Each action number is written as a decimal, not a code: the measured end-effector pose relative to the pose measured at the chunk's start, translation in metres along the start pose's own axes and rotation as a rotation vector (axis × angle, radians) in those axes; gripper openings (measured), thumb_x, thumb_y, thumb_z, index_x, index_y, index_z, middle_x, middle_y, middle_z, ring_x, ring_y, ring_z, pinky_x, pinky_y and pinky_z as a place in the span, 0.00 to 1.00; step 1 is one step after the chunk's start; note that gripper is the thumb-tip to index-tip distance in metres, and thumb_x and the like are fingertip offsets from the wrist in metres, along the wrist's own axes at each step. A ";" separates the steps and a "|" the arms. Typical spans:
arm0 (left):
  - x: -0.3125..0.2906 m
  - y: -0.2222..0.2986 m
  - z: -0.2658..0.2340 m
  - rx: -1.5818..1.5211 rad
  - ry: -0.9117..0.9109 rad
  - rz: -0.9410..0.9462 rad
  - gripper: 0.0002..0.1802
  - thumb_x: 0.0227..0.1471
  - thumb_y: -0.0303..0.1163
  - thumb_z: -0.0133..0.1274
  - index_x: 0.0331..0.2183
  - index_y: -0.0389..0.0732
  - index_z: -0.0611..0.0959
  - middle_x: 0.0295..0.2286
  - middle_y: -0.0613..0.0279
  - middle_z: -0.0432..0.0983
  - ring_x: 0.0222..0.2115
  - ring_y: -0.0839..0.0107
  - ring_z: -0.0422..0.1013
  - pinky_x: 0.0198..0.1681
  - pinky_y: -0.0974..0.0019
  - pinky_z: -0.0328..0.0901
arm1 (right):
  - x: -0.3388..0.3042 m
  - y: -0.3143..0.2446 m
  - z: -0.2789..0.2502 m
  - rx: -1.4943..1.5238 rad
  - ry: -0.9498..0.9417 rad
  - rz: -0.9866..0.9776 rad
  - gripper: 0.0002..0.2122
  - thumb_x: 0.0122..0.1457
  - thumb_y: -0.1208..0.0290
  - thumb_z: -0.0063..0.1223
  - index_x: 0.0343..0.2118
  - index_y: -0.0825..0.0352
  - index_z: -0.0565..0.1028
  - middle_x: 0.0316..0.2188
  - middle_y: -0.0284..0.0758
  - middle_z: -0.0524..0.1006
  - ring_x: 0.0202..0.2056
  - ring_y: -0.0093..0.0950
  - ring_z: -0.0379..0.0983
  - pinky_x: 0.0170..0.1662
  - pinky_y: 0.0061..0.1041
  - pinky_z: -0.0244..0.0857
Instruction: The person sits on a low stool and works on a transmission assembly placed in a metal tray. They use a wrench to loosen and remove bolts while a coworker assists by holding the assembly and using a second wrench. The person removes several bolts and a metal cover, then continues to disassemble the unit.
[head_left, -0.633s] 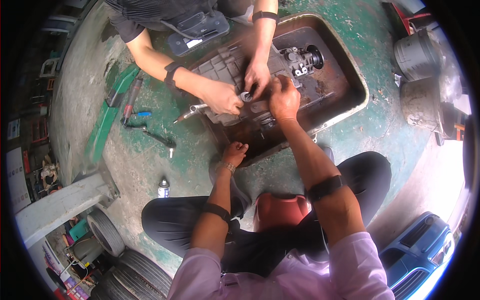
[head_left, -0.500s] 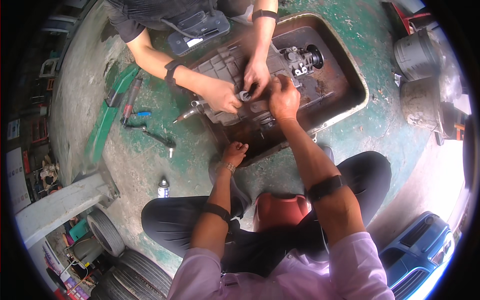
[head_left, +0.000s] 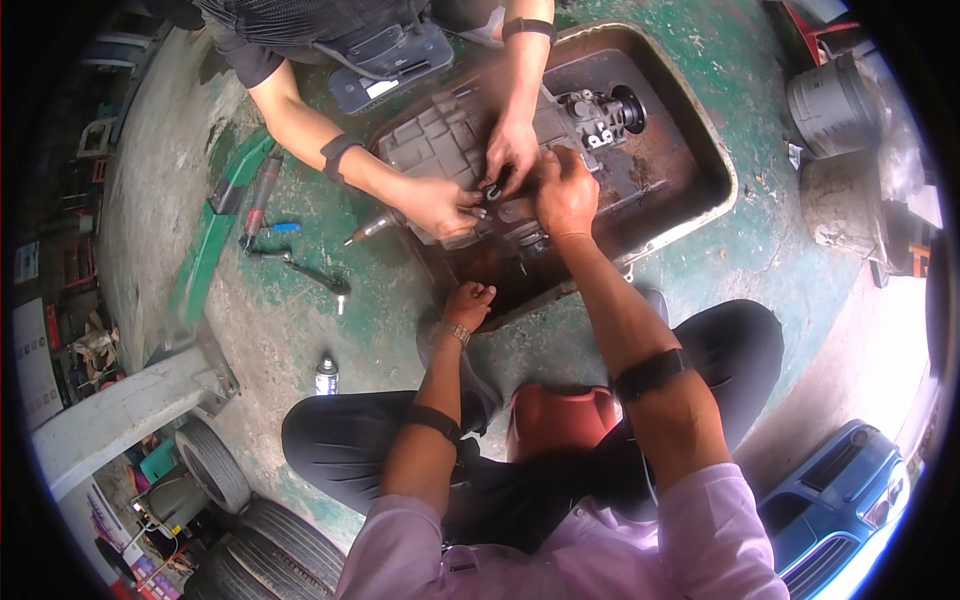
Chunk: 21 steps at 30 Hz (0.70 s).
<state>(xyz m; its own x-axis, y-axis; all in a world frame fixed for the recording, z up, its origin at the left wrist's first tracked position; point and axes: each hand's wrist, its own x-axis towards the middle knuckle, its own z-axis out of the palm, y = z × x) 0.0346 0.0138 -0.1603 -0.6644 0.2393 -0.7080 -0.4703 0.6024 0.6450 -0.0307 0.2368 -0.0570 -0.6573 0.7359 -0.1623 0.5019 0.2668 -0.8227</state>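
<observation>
A grey metal gearbox point(head_left: 430, 140) lies in a rusty, pale-rimmed tray point(head_left: 734, 190). My right hand point(head_left: 568, 200) rests on the gearbox's near side with its fingers bent down around the casing; the fingertips are hidden. At the tray's near left edge my left hand point(head_left: 470, 304) is loosely closed, nothing visible in it. Across from me, a co-worker's one hand point(head_left: 435, 207) pinches a small silvery piece, too small to name. That person's other hand point(head_left: 513, 150) reaches down to a small round fitting point(head_left: 494, 192) on the gearbox, close to my right hand.
On the left floor lie a green jack arm point(head_left: 208, 240), a ratchet wrench point(head_left: 300, 265) and a spray can point(head_left: 327, 378). Tyres point(head_left: 270, 545) are stacked lower left. Buckets point(head_left: 845, 200) stand at right, a blue vehicle grille point(head_left: 835, 500) lower right. A red stool point(head_left: 562, 422) is between my legs.
The co-worker's one hand has shifted and opened slightly; the silvery tool end that stuck out behind it no longer shows. The ring-like end beside it has moved. My hands stay nearly still.
</observation>
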 end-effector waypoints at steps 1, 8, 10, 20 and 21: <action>0.000 0.001 0.000 0.041 0.009 0.012 0.19 0.51 0.42 0.51 0.31 0.32 0.78 0.24 0.59 0.76 0.22 0.70 0.74 0.27 0.67 0.67 | 0.000 0.000 0.000 0.005 0.003 -0.002 0.17 0.56 0.60 0.45 0.41 0.68 0.75 0.37 0.48 0.75 0.42 0.45 0.71 0.47 0.36 0.62; -0.004 0.008 0.000 -0.040 0.022 -0.015 0.16 0.49 0.38 0.56 0.21 0.38 0.71 0.18 0.69 0.66 0.18 0.78 0.66 0.24 0.70 0.66 | -0.001 -0.002 -0.001 0.011 0.006 -0.008 0.16 0.56 0.60 0.45 0.40 0.68 0.75 0.37 0.48 0.76 0.42 0.45 0.71 0.47 0.36 0.62; -0.004 0.009 -0.001 0.003 0.021 -0.016 0.15 0.50 0.39 0.54 0.23 0.36 0.73 0.19 0.66 0.69 0.19 0.76 0.68 0.25 0.69 0.66 | -0.001 -0.002 0.000 0.006 0.012 -0.011 0.17 0.56 0.60 0.45 0.40 0.68 0.75 0.37 0.48 0.76 0.42 0.45 0.71 0.47 0.36 0.62; -0.004 0.009 0.000 -0.044 0.013 0.003 0.15 0.49 0.38 0.56 0.23 0.36 0.74 0.19 0.68 0.67 0.19 0.78 0.66 0.24 0.71 0.67 | -0.001 -0.002 -0.001 0.020 0.002 -0.009 0.17 0.56 0.60 0.45 0.40 0.69 0.74 0.36 0.49 0.76 0.42 0.44 0.71 0.48 0.35 0.62; -0.004 0.009 -0.001 -0.060 0.004 0.002 0.15 0.49 0.38 0.56 0.23 0.36 0.74 0.19 0.68 0.67 0.19 0.78 0.66 0.24 0.71 0.67 | -0.001 -0.002 -0.001 0.024 0.003 -0.012 0.17 0.56 0.60 0.46 0.40 0.69 0.74 0.36 0.49 0.76 0.42 0.44 0.71 0.48 0.35 0.62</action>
<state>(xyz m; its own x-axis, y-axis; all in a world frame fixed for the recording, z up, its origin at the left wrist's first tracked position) 0.0325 0.0181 -0.1512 -0.6678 0.2368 -0.7057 -0.5028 0.5555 0.6622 -0.0306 0.2363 -0.0544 -0.6615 0.7347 -0.1504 0.4800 0.2607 -0.8376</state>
